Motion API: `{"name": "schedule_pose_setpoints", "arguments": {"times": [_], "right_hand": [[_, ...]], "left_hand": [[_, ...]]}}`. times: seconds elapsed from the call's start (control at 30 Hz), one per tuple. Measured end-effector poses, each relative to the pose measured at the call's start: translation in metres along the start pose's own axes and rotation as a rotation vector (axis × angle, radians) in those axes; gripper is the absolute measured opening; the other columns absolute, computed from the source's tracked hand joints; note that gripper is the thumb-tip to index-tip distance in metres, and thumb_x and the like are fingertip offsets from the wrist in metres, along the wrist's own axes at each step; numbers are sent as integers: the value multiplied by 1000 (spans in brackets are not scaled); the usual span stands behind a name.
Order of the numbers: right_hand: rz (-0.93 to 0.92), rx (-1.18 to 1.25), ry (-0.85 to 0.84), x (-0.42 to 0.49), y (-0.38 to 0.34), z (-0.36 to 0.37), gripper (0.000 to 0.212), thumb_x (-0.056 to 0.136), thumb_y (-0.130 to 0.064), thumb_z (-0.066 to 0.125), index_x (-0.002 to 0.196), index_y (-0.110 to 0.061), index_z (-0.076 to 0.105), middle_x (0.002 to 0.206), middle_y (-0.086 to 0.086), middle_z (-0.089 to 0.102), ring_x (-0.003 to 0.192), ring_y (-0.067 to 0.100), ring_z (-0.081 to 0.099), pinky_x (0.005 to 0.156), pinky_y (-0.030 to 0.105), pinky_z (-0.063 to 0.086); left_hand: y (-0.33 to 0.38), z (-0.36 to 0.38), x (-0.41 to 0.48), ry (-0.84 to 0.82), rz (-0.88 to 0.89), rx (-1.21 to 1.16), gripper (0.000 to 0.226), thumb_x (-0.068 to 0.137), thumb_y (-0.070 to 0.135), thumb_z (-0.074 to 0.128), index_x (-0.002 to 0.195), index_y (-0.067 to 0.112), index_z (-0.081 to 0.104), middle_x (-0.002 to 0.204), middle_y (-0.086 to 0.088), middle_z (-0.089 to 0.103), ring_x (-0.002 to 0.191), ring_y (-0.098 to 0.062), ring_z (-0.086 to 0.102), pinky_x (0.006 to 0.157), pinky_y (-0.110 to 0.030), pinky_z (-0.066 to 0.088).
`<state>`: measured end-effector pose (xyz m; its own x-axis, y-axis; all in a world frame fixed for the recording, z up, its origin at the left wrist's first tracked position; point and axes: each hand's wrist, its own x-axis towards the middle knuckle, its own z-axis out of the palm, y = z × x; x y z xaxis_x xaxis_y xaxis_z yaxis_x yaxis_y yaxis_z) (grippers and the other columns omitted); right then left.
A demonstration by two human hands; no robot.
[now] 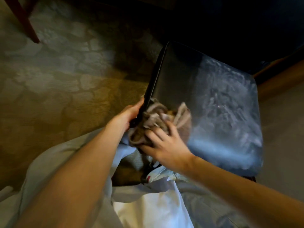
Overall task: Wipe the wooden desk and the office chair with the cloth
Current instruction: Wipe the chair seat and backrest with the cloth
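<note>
The office chair (205, 89) has a dark, shiny leather seat that fills the middle right of the view, with a bright sheen on its right half. A crumpled beige cloth (158, 119) lies on the seat's near left corner. My right hand (164, 143) presses on the cloth with fingers spread over it. My left hand (128, 116) grips the seat's left edge, thumb on top and fingers round the side. The wooden desk's top is out of view.
Patterned green-beige carpet (65, 71) covers the floor to the left. A dark red wooden leg (28, 25) stands at the top left. A wooden edge (279, 66) runs along the right behind the chair. My pale trousers (148, 203) fill the bottom.
</note>
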<state>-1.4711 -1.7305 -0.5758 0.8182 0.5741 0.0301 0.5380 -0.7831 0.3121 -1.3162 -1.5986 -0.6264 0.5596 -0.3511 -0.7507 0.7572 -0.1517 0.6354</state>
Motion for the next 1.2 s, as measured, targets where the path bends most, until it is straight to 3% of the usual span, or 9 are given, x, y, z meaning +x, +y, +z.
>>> {"name": "schedule_pose_setpoints", "arguments": {"times": [0.07, 0.13, 0.3, 0.47, 0.7, 0.83, 0.9, 1.07, 1.2], "right_hand": [[-32, -18, -78, 45, -17, 0, 29, 80, -28, 79, 107, -38, 77, 131, 7, 61, 128, 32, 42, 112, 66, 31], [-41, -64, -208, 52, -24, 1, 32, 76, -34, 82, 107, -41, 77, 135, 5, 59, 130, 32, 37, 113, 66, 30], [-97, -110, -290, -24, -2, 11, 31, 72, -31, 84, 102, -38, 79, 129, 4, 62, 127, 33, 43, 108, 61, 39], [76, -97, -343, -103, 8, 6, 34, 57, -26, 89, 90, -32, 79, 114, 7, 66, 114, 32, 52, 104, 59, 36], [249, 56, -126, -38, 7, -17, 42, 73, -30, 85, 114, -34, 75, 121, 10, 50, 116, 34, 46, 100, 58, 37], [175, 120, -179, 45, -23, -9, 46, 83, -28, 78, 127, -36, 68, 141, 10, 48, 133, 33, 36, 110, 68, 33], [128, 49, -272, 54, -25, -4, 37, 88, -28, 71, 124, -37, 69, 146, 9, 46, 138, 34, 36, 115, 67, 28], [-51, -68, -287, -7, -1, 9, 30, 74, -34, 78, 104, -36, 79, 129, 6, 65, 123, 32, 50, 103, 60, 43], [-15, 28, -257, -56, 19, 18, 41, 54, -28, 92, 94, -28, 82, 121, 13, 68, 120, 35, 43, 102, 58, 30]], "left_hand": [[-5, -8, -3, 59, 58, 104, 32, 109, 31, 44, 116, 5, 61, 42, 3, 61, 47, -6, 64, 53, -16, 51], [-1, -5, -22, 80, 62, 99, 28, 110, 24, 43, 101, 3, 60, 34, 10, 53, 31, 1, 52, 41, -14, 44], [-1, 11, -11, 62, 167, 197, 45, 91, 56, 69, 107, 14, 77, 80, 6, 75, 69, -4, 68, 53, -15, 47], [2, 8, -15, 54, 156, 139, 45, 88, 58, 71, 110, 20, 74, 91, 7, 74, 85, -8, 65, 64, -22, 41], [15, 8, -14, 48, 154, 156, 69, 91, 68, 59, 136, 16, 61, 122, 7, 64, 106, -15, 61, 78, -25, 48], [16, 2, -1, 44, 85, 130, 69, 80, 74, 68, 109, 12, 76, 101, -11, 76, 99, -30, 72, 94, -39, 55], [12, 3, 5, 58, 108, 96, 54, 86, 65, 70, 96, 13, 77, 86, -10, 76, 88, -29, 71, 85, -38, 54], [14, 9, 8, 157, 181, 150, 45, 93, 60, 64, 107, 18, 74, 94, 2, 75, 82, -12, 70, 62, -24, 50], [15, 12, 6, 173, 207, 116, 46, 92, 60, 66, 112, 19, 71, 98, 3, 73, 87, -10, 68, 64, -23, 50]]}}
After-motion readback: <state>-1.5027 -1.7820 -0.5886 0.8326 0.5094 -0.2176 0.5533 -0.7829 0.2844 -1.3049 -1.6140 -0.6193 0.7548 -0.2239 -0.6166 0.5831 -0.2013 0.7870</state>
